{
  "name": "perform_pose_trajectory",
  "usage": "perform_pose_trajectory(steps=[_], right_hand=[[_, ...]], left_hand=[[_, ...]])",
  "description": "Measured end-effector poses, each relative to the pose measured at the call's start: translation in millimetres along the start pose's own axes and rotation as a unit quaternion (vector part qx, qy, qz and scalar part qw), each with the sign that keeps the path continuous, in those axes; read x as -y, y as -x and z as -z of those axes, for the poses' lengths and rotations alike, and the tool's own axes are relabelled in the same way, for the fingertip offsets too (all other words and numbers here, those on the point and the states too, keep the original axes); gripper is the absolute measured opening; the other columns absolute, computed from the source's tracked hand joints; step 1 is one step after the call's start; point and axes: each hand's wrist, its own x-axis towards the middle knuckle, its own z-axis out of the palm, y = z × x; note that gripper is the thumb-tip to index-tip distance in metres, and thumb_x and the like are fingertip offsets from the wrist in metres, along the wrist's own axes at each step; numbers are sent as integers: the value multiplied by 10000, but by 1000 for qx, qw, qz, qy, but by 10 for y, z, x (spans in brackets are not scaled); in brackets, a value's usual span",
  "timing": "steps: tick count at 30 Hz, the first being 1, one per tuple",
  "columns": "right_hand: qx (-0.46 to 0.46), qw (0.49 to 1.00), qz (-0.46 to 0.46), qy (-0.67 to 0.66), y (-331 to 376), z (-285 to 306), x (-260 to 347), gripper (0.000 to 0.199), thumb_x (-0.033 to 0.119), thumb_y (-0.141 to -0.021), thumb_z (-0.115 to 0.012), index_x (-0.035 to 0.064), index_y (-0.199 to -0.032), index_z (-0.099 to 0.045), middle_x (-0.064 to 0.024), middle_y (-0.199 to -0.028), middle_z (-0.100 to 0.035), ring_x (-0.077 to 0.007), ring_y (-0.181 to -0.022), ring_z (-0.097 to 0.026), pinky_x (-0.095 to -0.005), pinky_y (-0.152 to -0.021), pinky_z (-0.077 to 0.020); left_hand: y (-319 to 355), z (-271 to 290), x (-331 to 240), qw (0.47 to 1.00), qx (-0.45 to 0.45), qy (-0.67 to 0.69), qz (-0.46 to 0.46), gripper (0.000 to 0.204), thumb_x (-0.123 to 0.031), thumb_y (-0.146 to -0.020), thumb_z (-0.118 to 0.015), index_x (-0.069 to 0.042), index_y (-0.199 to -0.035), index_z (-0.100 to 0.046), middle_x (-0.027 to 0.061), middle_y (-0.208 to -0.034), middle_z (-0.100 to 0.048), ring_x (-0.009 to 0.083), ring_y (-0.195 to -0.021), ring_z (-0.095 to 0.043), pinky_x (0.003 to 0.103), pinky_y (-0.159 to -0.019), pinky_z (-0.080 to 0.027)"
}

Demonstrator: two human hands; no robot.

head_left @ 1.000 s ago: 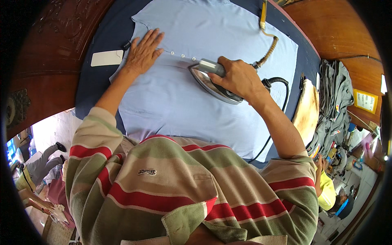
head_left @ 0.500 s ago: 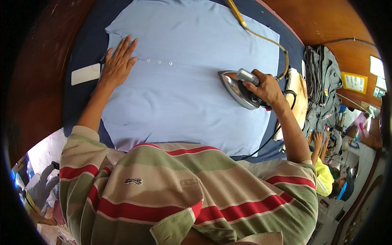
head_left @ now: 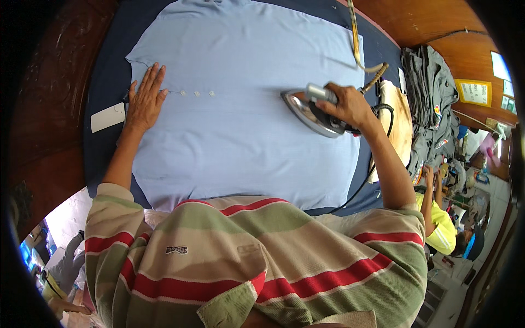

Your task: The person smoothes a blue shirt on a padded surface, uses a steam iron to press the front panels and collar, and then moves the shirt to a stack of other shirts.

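A light blue shirt [head_left: 240, 109] lies spread flat on a dark blue ironing surface [head_left: 106, 71]. My left hand [head_left: 145, 98] rests palm down on the shirt's left side, fingers apart, next to a short row of small white buttons [head_left: 197, 93]. My right hand [head_left: 350, 106] grips the handle of a metal iron [head_left: 309, 112], whose sole sits on the right part of the shirt with its tip pointing left. The iron's cord [head_left: 358, 54] runs up and away past the top edge.
A small white card [head_left: 108, 117] lies on the blue surface left of my left hand. A pile of grey garments [head_left: 432, 104] and a tan pad [head_left: 402, 126] sit to the right. Another person in a yellow top [head_left: 440, 224] is at lower right. Brown wood surrounds the surface.
My right hand has slid the iron from the shirt's middle toward its right side. My left hand stays flat by the buttons; the view shifted.
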Motion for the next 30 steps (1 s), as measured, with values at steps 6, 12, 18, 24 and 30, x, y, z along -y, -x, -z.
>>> perform_pose_trajectory(steps=[6, 12, 18, 24, 30], right_hand=[[-25, 997, -21, -65, -252, 32, -6, 449, 413, -786, -635, 5, -973, -611, -171, -762, -659, -285, -697, -660, -340, -674, -515], [28, 1000, -6, -4, -249, 79, 45, 449, 387, -765, -646, 9, -1005, -606, -193, -790, -657, -310, -734, -660, -360, -704, -517], [-29, 999, -34, -18, -396, 118, 59, 457, 396, -792, -619, -3, -1015, -612, -187, -806, -652, -281, -718, -647, -349, -681, -497], [-125, 987, -89, -48, -663, 122, -371, 512, 445, -792, -576, 14, -1066, -607, -213, -897, -647, -342, -839, -632, -376, -775, -480], [-227, 970, -53, -75, -275, 372, -671, 595, 511, -783, -589, -24, -1042, -603, -246, -895, -637, -358, -837, -628, -382, -773, -476]], left_hand=[[-12, 19, -9, 999, 23, -22, 12, 512, -351, -966, -311, -242, -1448, -176, -12, -1512, -150, 170, -1377, -184, 472, -1090, -143], [-21, 36, -43, 999, 23, -22, 12, 511, -350, -964, -311, -238, -1446, -185, -10, -1511, -158, 172, -1376, -187, 462, -1090, -147], [2, 40, -27, 1000, 13, -27, 5, 508, -364, -965, -294, -241, -1446, -188, -2, -1508, -170, 173, -1377, -186, 468, -1086, -148], [-30, 27, -41, 999, 17, -39, 4, 508, -362, -964, -295, -242, -1446, -188, 2, -1508, -170, 176, -1376, -188, 467, -1082, -148], [2, -102, 54, 997, -44, -70, -2, 517, -374, -959, -315, -243, -1445, -197, -3, -1507, -171, 171, -1379, -177, 480, -1077, -149]])
